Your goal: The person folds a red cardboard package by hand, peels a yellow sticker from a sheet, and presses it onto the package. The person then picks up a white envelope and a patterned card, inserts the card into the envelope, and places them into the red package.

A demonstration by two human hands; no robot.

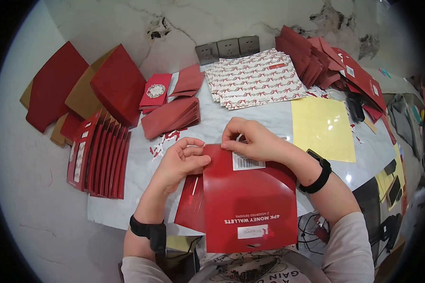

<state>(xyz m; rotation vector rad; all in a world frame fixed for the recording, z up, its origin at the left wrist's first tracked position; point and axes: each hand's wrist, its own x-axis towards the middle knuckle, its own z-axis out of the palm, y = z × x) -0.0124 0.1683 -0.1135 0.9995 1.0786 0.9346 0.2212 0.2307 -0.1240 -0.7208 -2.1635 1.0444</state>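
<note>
Left hand and right hand pinch side by side, fingers curled, wrists apart

marble wall | three grey sockets | pale tabletop, perhaps marble too

A: Cam setup?
B: One view only, head-worn. Looks fwd & down at the table. Wide fisheye, dark corners.
A: How near?
B: Close. Left hand & right hand sit mid-frame, forearms come in from the bottom edge, table stretches beyond both hands.
</note>
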